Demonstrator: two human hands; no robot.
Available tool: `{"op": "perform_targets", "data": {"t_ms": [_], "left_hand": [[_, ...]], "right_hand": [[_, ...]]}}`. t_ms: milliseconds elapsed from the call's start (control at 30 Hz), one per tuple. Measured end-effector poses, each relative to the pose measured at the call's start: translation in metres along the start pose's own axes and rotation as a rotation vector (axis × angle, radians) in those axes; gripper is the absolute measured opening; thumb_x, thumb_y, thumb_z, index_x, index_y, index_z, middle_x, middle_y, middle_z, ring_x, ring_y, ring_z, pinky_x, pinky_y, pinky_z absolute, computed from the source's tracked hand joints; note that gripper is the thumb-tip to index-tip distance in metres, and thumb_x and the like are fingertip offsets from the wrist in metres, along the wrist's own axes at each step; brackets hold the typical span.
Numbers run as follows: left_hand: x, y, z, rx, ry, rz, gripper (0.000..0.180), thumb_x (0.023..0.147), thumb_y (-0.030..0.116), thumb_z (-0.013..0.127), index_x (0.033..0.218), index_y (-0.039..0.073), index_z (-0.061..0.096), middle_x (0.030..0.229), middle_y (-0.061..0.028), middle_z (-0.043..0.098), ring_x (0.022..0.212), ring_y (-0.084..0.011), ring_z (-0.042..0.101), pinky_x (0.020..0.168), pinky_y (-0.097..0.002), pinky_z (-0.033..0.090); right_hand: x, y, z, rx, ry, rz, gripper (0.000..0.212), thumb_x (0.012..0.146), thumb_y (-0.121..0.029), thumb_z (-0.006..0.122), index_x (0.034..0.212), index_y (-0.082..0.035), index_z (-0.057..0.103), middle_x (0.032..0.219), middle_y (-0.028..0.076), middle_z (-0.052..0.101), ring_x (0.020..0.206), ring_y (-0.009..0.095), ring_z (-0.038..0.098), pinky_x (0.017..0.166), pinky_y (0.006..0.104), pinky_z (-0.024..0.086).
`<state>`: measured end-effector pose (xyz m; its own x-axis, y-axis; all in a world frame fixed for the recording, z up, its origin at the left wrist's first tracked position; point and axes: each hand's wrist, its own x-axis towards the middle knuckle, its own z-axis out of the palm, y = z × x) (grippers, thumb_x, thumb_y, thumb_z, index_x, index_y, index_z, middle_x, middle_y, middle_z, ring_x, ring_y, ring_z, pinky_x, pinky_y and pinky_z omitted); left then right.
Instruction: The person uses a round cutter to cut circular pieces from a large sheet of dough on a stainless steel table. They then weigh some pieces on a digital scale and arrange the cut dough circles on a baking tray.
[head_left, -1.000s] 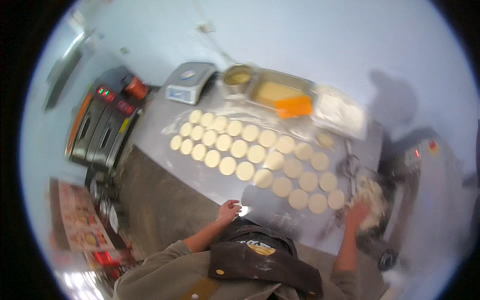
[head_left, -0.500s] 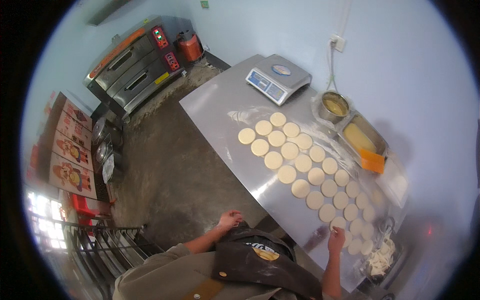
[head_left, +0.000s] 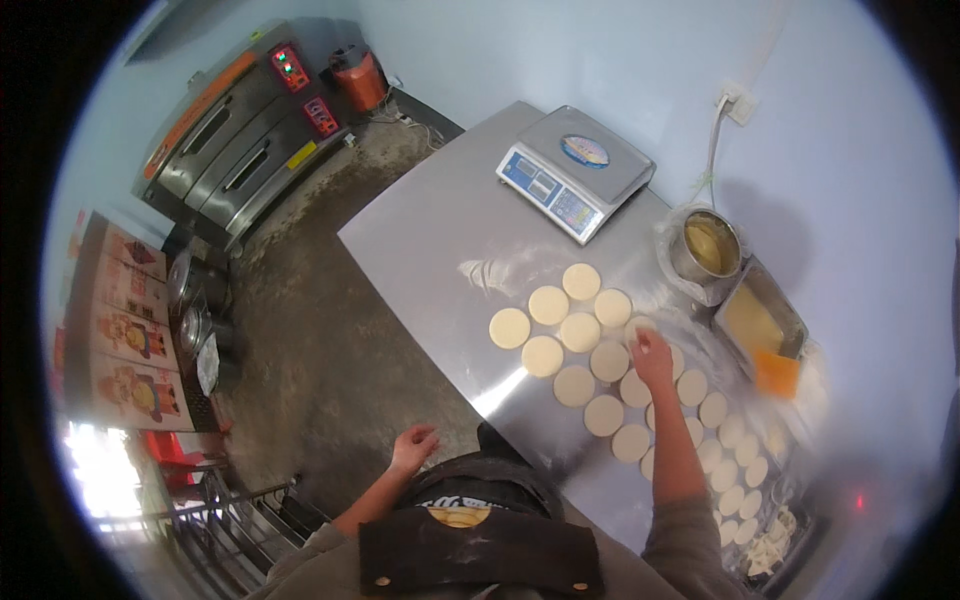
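I see a big, shiny gray metal worktop (head_left: 420,220). Lots of flat, round dough pieces (head_left: 543,355) lie on it in slanting rows. A streak of white flour (head_left: 485,274) is near them. A scale (head_left: 578,172) sits toward the far end. By the wall stand a metal pot (head_left: 684,262), with clear plastic around it, and a metal tray (head_left: 783,300) just beside it.

Bakery kitchen, oven (head_left: 226,158), dough discs (head_left: 543,356)
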<state>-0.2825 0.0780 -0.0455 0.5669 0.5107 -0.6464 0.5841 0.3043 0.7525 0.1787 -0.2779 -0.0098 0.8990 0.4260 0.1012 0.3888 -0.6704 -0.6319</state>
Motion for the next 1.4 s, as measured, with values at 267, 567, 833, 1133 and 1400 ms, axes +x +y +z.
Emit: {"op": "perform_targets", "data": {"t_ms": [267,567,833,1133,1400], "left_hand": [[0.058,0.116,0.016,0.254,-0.121,0.043,0.034,0.098,0.016,0.071,0.126,-0.003,0.065,0.104,-0.0098,0.075,0.091,-0.0157,0.071,0.081,-0.0311,0.058],[0.154,0.234,0.165,0.078,-0.584,-0.186,0.049,0.105,0.036,0.061,0.141,0.004,0.056,0.130,-0.0142,0.068,0.114,-0.0240,0.067,0.100,-0.0413,0.054],[0.170,0.323,0.270,-0.810,-1.453,-0.681,0.096,0.098,0.080,0.035,0.165,0.012,0.029,0.163,-0.0197,0.039,0.147,-0.0354,0.043,0.124,-0.0563,0.030],[0.188,0.394,0.267,-0.693,-1.474,-0.695,0.102,0.094,0.084,0.036,0.167,0.013,0.025,0.172,-0.0186,0.025,0.157,-0.0340,0.029,0.128,-0.0567,0.023],[0.213,0.414,0.299,-0.751,-1.597,-0.938,0.101,0.096,0.084,0.031,0.167,0.012,0.028,0.169,-0.0191,0.032,0.157,-0.0375,0.031,0.128,-0.0564,0.023]], "right_hand": [[0.118,-0.030,0.049,-0.338,-0.240,0.328,0.066,0.073,-0.042,0.089,0.126,-0.010,0.067,0.129,0.018,0.062,0.126,0.039,0.058,0.102,0.0503,0.049],[0.071,-0.071,0.032,0.126,0.055,0.373,0.030,0.083,-0.018,0.081,0.106,-0.005,0.069,0.117,0.017,0.071,0.098,0.038,0.070,0.089,0.0464,0.055],[-0.002,-0.244,0.055,0.145,0.227,-0.044,0.059,0.086,-0.014,0.078,0.140,-0.003,0.058,0.144,0.021,0.060,0.135,0.039,0.056,0.113,0.0514,0.046],[0.051,-0.250,-0.004,-0.239,0.252,0.255,0.089,0.078,-0.027,0.084,0.154,-0.003,0.044,0.159,0.022,0.044,0.152,0.040,0.038,0.127,0.0577,0.021],[0.088,-0.204,0.018,0.057,0.234,0.139,0.083,0.080,-0.033,0.079,0.153,-0.005,0.049,0.161,0.023,0.043,0.153,0.043,0.034,0.127,0.0584,0.019]]}}
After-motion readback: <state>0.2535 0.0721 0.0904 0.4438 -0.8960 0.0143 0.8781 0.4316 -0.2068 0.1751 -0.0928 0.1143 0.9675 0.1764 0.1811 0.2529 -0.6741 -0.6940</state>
